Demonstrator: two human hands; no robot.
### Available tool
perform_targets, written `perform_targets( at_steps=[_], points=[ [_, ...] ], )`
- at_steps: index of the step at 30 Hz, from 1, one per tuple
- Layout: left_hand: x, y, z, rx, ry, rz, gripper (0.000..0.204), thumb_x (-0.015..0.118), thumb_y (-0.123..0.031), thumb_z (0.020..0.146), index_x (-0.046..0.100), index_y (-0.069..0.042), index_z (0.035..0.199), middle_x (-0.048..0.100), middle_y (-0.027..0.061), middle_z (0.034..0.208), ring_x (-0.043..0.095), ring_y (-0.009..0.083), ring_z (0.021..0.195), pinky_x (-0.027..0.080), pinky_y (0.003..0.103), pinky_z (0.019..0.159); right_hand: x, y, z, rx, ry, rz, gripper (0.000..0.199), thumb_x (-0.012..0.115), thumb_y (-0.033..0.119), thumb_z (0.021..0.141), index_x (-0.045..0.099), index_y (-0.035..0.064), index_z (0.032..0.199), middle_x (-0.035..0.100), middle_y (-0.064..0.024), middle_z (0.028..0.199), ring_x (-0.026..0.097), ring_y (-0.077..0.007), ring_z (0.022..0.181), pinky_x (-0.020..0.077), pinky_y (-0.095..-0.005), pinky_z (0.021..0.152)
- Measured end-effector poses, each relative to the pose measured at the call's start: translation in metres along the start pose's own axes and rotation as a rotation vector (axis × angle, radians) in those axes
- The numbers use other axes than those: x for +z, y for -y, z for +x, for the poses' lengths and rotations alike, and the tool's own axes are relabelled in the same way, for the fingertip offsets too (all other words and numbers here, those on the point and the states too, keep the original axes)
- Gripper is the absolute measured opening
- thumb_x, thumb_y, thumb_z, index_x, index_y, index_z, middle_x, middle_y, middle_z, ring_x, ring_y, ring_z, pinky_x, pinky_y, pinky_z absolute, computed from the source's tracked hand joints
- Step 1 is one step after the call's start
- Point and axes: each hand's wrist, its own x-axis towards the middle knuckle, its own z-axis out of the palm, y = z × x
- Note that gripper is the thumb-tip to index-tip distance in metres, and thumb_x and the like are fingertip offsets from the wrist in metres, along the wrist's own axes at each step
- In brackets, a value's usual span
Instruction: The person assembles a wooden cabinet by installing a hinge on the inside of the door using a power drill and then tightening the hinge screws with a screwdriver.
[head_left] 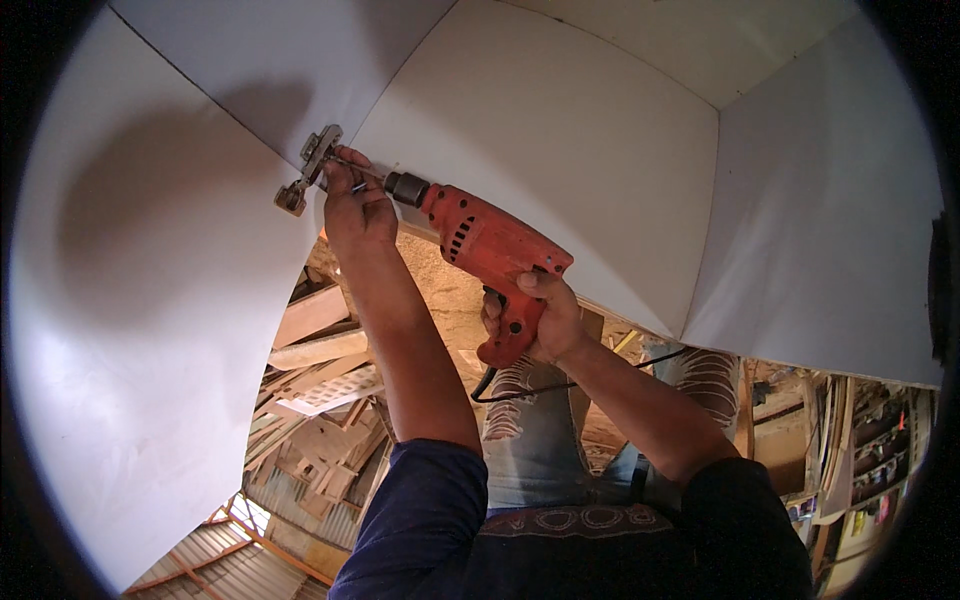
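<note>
Concealed hinge [309,170]: metal, beside the seam of the white panels [150,300]; I cannot see its underside.
Drill bit [371,174]: pointed at the hinge — tip lost to me among the fingers.
Lettering: outlined characters across the dark shirt [640,565], partly out of sight.
Left hand [357,212]: raised, forearm extended, fingertips gathered at hinge and bit — which they pinch, I cannot tell.
Right hand [548,312]: elbow bent, grasping the red electric drill [495,237] by its pistol grip; trigger mostly covered.
Power cord [545,391]: black, crossing the ripped jeans [535,440].
</note>
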Motion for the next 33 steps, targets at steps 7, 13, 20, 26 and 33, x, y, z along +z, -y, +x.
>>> perform_targets(
  at_steps=[7,13,20,26,33],
  points=[
    [-0.002,-0.002,0.0,-0.02,0.031,0.012,0.029,0.055,-0.023,0.108,0.06,-0.005,0.129,0.073,0.0053,0.112,0.069,0.0088,0.091,0.034,0.015,0.046,0.007,0.003,-0.001,0.0,-0.012,0.026,0.045,0.065,0.034,0.089,0.058,0.0034,0.122,0.067,-0.0113,0.083,0.067,-0.0235,0.07,0.057,-0.0384,0.065],
    [-0.004,0.002,0.0,0.051,0.089,0.048,0.029,0.056,-0.023,0.107,0.06,-0.001,0.126,0.072,0.0071,0.107,0.067,0.0145,0.094,0.053,0.023,0.073,0.008,0.004,-0.002,0.004,-0.01,0.014,0.044,0.064,0.033,0.089,0.058,0.0029,0.121,0.067,-0.0112,0.082,0.066,-0.0235,0.07,0.0565,-0.0382,0.065],
    [-0.019,0.001,0.01,0.047,0.142,0.075,0.027,0.056,-0.024,0.107,0.062,-0.003,0.123,0.069,0.0063,0.107,0.066,0.0158,0.097,0.056,0.027,0.085,0.006,0.0,-0.001,-0.011,0.003,-0.023,0.049,0.064,0.035,0.087,0.058,0.0022,0.122,0.067,-0.0111,0.084,0.066,-0.0239,0.075,0.0562,-0.0381,0.069],
    [-0.03,-0.003,0.018,-0.004,0.198,0.083,0.027,0.053,-0.026,0.108,0.062,-0.005,0.123,0.069,0.0056,0.105,0.065,0.0169,0.095,0.053,0.033,0.088,0.016,0.0,0.0,-0.042,-0.004,-0.054,0.047,0.064,0.034,0.087,0.058,0.0023,0.121,0.068,-0.0118,0.084,0.066,-0.0226,0.071,0.0566,-0.0375,0.067],
    [-0.012,0.001,0.005,0.005,0.09,0.029,0.03,0.05,-0.025,0.11,0.06,-0.004,0.129,0.071,0.0076,0.114,0.068,0.0187,0.107,0.054,0.037,0.099,0.017,0.0,0.002,-0.067,-0.006,-0.07,0.047,0.062,0.034,0.088,0.058,0.0013,0.121,0.068,-0.0123,0.084,0.067,-0.0228,0.07,0.0563,-0.0368,0.066]
  ],
)
